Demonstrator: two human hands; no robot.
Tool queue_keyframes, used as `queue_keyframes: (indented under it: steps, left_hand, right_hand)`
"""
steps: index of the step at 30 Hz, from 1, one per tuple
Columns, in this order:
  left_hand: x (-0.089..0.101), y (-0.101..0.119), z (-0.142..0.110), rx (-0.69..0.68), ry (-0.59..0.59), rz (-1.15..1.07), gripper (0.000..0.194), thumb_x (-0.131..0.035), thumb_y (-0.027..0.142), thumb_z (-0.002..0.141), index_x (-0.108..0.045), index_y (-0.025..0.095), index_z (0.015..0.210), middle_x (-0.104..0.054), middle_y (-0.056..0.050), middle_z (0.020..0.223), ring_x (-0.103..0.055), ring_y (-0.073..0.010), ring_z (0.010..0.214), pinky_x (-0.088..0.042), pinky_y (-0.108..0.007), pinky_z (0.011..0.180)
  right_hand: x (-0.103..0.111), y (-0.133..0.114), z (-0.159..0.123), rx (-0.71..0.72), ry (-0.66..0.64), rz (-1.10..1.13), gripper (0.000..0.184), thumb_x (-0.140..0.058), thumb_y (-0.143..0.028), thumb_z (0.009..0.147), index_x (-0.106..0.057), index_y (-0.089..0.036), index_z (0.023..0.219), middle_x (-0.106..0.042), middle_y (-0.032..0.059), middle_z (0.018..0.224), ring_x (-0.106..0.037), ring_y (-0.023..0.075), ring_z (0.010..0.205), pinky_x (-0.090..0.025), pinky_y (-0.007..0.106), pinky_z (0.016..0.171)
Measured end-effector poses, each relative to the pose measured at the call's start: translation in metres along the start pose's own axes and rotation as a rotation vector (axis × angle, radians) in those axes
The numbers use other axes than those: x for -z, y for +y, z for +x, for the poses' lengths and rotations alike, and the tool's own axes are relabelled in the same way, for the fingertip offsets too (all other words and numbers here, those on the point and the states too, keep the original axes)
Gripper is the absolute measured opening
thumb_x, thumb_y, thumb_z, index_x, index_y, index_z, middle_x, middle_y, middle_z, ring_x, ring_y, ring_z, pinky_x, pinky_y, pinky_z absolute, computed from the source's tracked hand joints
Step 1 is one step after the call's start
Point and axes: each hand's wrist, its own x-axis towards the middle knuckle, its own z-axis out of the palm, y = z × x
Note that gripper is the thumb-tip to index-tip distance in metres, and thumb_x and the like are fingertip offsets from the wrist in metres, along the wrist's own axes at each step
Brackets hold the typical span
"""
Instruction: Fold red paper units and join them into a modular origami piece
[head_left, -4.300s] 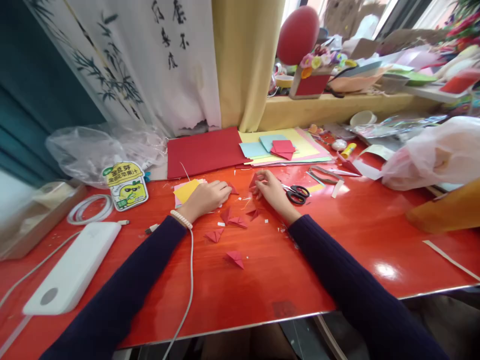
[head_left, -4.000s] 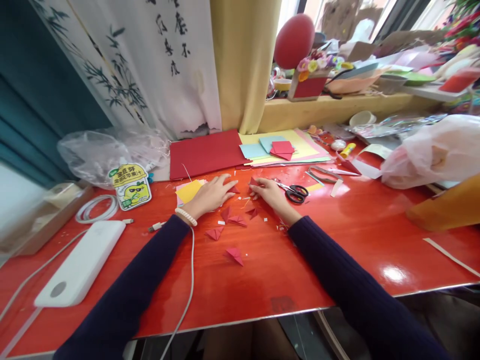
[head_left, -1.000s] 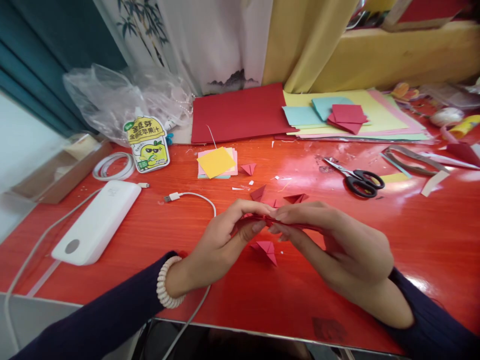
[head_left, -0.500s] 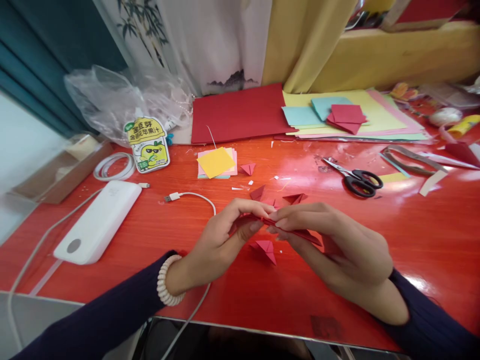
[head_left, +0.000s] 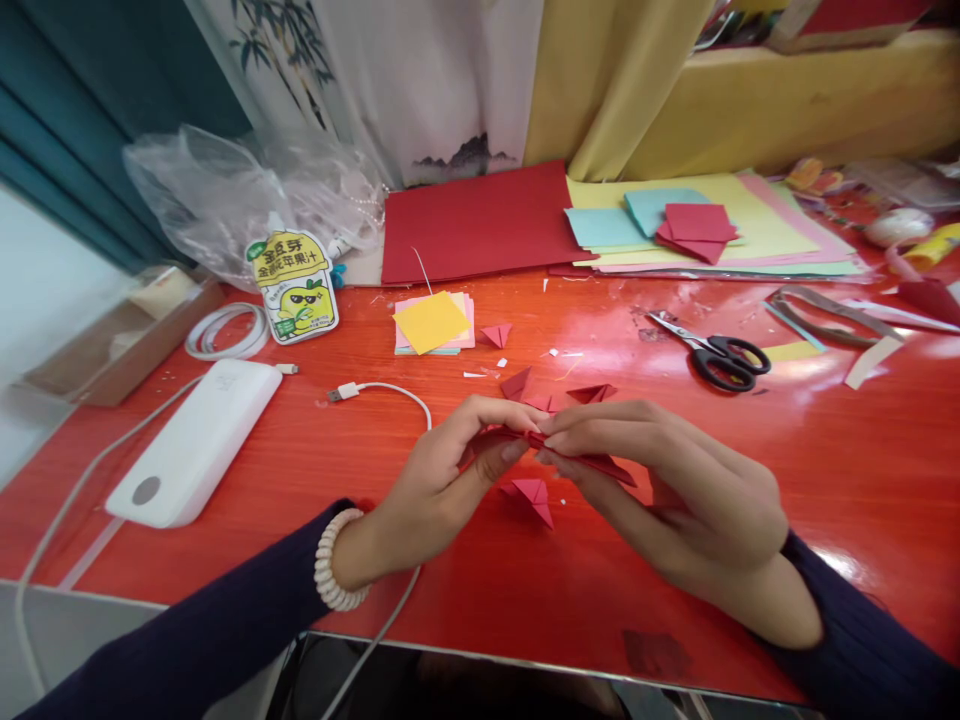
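Between my two hands, above the red table (head_left: pixel 750 560), is a folded piece of red paper (head_left: pixel 609 466). My left hand (head_left: pixel 442 490) pinches its left end between thumb and fingers. The fingertips of my right hand (head_left: pixel 675 490) close on it from the right, almost touching the left fingertips at the middle. Fingers hide part of the paper's folds. Just below my hands lies a folded red paper triangle (head_left: pixel 531 498). Beyond them are more such pieces, including one dark red triangle (head_left: pixel 516 384) and another folded piece (head_left: pixel 592 393).
A stack of square paper (head_left: pixel 432 323) lies past my left hand. Black-handled scissors (head_left: pixel 724 360) rest at the right. On the left are a white power bank (head_left: pixel 195 440) and a cable plug (head_left: pixel 343 392). Large coloured sheets (head_left: pixel 480 225) line the back.
Both hands keep their pinch on the folded red paper. The right fingers and the paper's right end have shifted very slightly; nothing was let go.
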Motion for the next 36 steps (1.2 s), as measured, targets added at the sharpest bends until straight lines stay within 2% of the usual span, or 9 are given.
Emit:
queue_keyframes:
  steps: [5,8,11,13,17,26,32,36]
  left_hand:
    - [0.002,0.004,0.001,0.019,0.022,0.107,0.016,-0.051,0.018,0.094,-0.061,0.022,0.106,-0.068,-0.004,0.107,-0.064,-0.0123,0.101,-0.053,-0.024,0.089]
    - [0.003,0.004,0.002,0.054,0.078,0.119,0.014,-0.052,0.022,0.094,-0.064,0.021,0.101,-0.069,-0.003,0.098,-0.066,-0.0121,0.090,-0.055,-0.024,0.083]
    - [0.003,0.003,0.004,0.130,0.152,0.095,0.010,-0.059,0.026,0.090,-0.065,0.019,0.093,-0.069,-0.002,0.092,-0.067,-0.0120,0.083,-0.056,-0.023,0.077]
    - [0.003,0.002,0.005,0.166,0.179,0.077,0.009,-0.062,0.027,0.088,-0.065,0.019,0.091,-0.068,-0.002,0.091,-0.067,-0.0114,0.081,-0.056,-0.022,0.077]
    - [0.002,0.002,0.006,0.205,0.197,0.020,0.010,-0.063,0.026,0.087,-0.065,0.017,0.091,-0.069,-0.001,0.086,-0.068,-0.0106,0.076,-0.057,-0.021,0.074]
    - [0.003,0.005,0.008,0.228,0.174,0.122,0.009,-0.065,0.025,0.085,-0.067,0.017,0.086,-0.070,0.000,0.083,-0.066,-0.0092,0.075,-0.055,-0.018,0.073]
    - [0.004,0.002,0.008,0.244,0.177,0.179,0.011,-0.065,0.028,0.085,-0.068,0.017,0.086,-0.071,-0.002,0.086,-0.067,-0.0119,0.080,-0.055,-0.022,0.075]
    - [0.004,0.000,0.008,0.249,0.178,0.164,0.012,-0.066,0.028,0.084,-0.069,0.017,0.087,-0.072,-0.002,0.086,-0.067,-0.0124,0.080,-0.054,-0.022,0.076]
  right_hand:
    - [-0.001,-0.001,0.001,-0.055,0.042,-0.065,0.024,-0.060,-0.004,0.086,-0.061,-0.019,0.104,-0.071,0.0050,0.096,-0.069,0.0136,0.084,-0.057,0.022,0.077]
    - [-0.003,0.001,0.001,-0.177,0.066,-0.087,0.016,-0.062,-0.011,0.087,-0.063,-0.020,0.099,-0.071,0.0020,0.085,-0.069,0.0135,0.072,-0.056,0.024,0.066]
    - [-0.005,0.006,0.001,-0.368,0.049,0.001,0.009,-0.063,-0.021,0.088,-0.064,-0.019,0.097,-0.069,-0.0003,0.073,-0.067,0.0138,0.061,-0.055,0.026,0.056]
    - [-0.006,0.008,0.002,-0.482,0.027,0.102,0.011,-0.063,-0.027,0.088,-0.063,-0.019,0.096,-0.066,-0.0017,0.065,-0.065,0.0137,0.056,-0.054,0.026,0.053]
    - [-0.006,0.009,0.004,-0.605,-0.012,0.263,0.014,-0.065,-0.031,0.087,-0.062,-0.018,0.092,-0.066,-0.0020,0.060,-0.065,0.0129,0.052,-0.053,0.023,0.050]
    - [-0.008,0.012,0.006,-0.695,-0.113,0.394,0.014,-0.063,-0.030,0.088,-0.059,-0.017,0.088,-0.067,-0.0017,0.057,-0.063,0.0111,0.048,-0.049,0.021,0.047]
    - [-0.013,0.017,0.004,-0.743,-0.093,0.546,0.020,-0.064,-0.027,0.088,-0.050,-0.019,0.100,-0.067,-0.0044,0.057,-0.065,0.0123,0.048,-0.049,0.021,0.047]
    - [-0.017,0.019,0.003,-0.757,-0.097,0.605,0.022,-0.064,-0.027,0.087,-0.049,-0.019,0.101,-0.067,-0.0045,0.057,-0.065,0.0120,0.047,-0.049,0.021,0.047]
